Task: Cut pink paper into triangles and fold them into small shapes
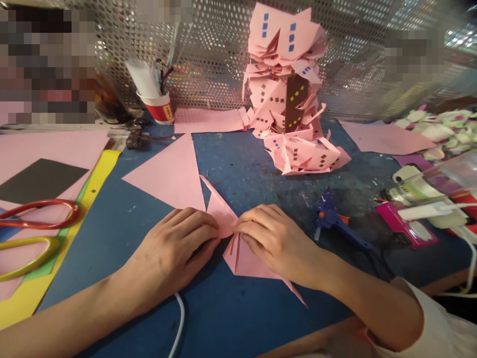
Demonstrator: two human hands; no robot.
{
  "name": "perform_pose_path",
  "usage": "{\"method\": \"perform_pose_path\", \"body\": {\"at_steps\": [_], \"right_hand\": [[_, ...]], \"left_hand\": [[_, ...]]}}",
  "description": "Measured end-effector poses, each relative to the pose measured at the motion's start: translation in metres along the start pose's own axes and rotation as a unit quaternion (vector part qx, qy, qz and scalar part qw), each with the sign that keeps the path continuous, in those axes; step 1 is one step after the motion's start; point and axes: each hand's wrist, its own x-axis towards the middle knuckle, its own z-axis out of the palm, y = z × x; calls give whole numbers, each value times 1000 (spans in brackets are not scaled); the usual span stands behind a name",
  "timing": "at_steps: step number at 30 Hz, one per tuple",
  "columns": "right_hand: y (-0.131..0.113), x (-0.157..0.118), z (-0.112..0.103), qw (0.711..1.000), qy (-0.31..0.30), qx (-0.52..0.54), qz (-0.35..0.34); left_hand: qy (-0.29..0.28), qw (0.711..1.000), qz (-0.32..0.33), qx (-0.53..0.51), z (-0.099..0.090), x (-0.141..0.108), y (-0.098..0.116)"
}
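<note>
A piece of folded pink paper (pixel 246 258) lies on the blue tabletop between my two hands. The fingers of my left hand (pixel 179 241) are pressed together on its left part, by a raised fold. My right hand (pixel 278 241) pinches it near the middle, fingertips close to the left ones, and hides part of the paper. A thin rolled strip sticks up from its upper end, and a pointed tip shows below my right wrist. Just beyond my left hand lies a flat pink paper triangle (pixel 169 174).
Several folded pink pieces with coloured squares form a tall stack (pixel 286 94) at the back. To the right lies a blue glue gun (pixel 341 221) near a magenta box (pixel 406 223). At left are red-handled scissors (pixel 72 214) on paper sheets. A paper cup (pixel 160 107) holds tools.
</note>
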Motion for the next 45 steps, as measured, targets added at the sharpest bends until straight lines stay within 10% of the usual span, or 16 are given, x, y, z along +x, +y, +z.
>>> {"method": "perform_pose_path", "body": {"at_steps": [45], "right_hand": [[-1,25,6,996,1,39,85]], "left_hand": [[-12,999,-19,-38,-1,4,-1]]}}
